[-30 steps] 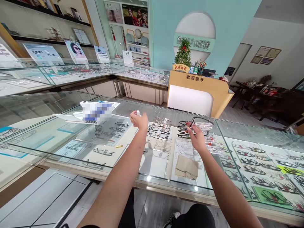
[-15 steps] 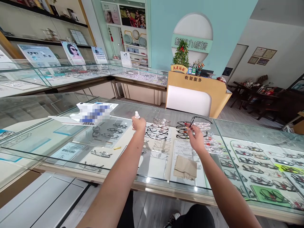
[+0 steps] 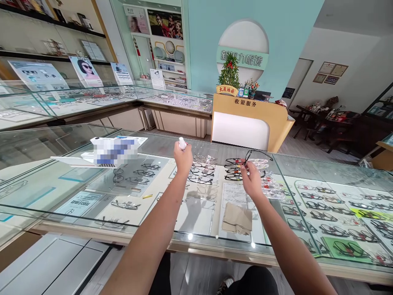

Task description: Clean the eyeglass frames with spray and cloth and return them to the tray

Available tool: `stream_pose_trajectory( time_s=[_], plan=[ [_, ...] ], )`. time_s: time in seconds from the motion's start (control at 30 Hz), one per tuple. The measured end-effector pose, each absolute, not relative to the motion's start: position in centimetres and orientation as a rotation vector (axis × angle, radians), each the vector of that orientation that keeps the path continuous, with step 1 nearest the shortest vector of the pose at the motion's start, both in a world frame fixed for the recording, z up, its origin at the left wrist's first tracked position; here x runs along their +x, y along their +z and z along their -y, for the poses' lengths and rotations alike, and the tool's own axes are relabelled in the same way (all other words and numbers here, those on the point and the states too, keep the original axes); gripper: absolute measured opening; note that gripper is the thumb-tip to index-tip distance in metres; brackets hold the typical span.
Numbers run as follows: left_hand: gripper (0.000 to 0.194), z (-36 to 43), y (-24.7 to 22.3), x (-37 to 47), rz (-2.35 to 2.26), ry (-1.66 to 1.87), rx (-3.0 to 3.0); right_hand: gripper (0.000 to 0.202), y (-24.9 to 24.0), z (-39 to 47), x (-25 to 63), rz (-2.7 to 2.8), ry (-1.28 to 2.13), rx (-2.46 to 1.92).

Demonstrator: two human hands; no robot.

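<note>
My left hand (image 3: 183, 157) is closed around a small white spray bottle (image 3: 182, 143), its top sticking out above my fingers over the glass counter. To the right, my right hand (image 3: 251, 178) pinches a pair of black-framed eyeglasses (image 3: 258, 154), held up just above the display. Below that hand lies a folded beige cloth (image 3: 237, 219) on the counter. Rows of spectacle frames (image 3: 201, 174) show between my two hands, and more dark frames (image 3: 233, 177) are beside my right fingers.
A white box with an open flap (image 3: 115, 153) stands at the left on the glass counter (image 3: 196, 239). A yellow strip (image 3: 147, 196) shows nearer my left forearm. Beyond the counter is a wooden cashier desk (image 3: 281, 112) with a potted plant (image 3: 229, 73).
The spray bottle in my left hand has tilted and shifted slightly to the right. My right hand keeps hold of the eyeglasses. The whole view has moved a little.
</note>
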State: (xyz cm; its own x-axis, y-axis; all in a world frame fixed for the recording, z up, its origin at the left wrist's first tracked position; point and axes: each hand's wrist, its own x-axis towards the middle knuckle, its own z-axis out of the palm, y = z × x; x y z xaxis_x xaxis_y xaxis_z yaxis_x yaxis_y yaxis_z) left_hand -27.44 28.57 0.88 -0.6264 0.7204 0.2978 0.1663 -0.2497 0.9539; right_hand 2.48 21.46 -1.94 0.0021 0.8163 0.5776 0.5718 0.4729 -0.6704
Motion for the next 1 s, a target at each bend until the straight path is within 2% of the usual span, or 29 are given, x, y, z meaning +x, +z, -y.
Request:
stream_pose_trajectory(
  time_s=[0.1,0.23,0.33,0.43,0.6,1.0],
  plan=[
    [0.023,-27.5,2.0,-25.9,-1.280,1.913,1.032,0.034,-1.6,-21.3,2.5,1.664,0.305,-1.194],
    [0.051,-25.8,3.5,-24.3,-0.811,1.648,1.009,0.036,-1.0,-20.8,2.4,1.665,0.352,-1.171],
    [0.074,-24.5,4.5,-23.4,-0.641,1.396,1.019,0.037,-0.5,-20.3,2.2,1.672,0.380,-1.156],
    [0.088,-23.4,5.1,-22.7,-0.607,1.214,1.057,0.037,-0.1,-20.0,2.1,1.684,0.407,-1.146],
    [0.094,-23.1,4.9,-22.0,-0.549,1.055,1.087,0.036,0.1,-19.6,1.9,1.727,0.438,-1.125],
    [0.094,-23.5,3.0,-21.6,-0.426,0.879,1.109,0.036,0.1,-19.1,1.5,1.795,0.521,-1.023]
  ],
)
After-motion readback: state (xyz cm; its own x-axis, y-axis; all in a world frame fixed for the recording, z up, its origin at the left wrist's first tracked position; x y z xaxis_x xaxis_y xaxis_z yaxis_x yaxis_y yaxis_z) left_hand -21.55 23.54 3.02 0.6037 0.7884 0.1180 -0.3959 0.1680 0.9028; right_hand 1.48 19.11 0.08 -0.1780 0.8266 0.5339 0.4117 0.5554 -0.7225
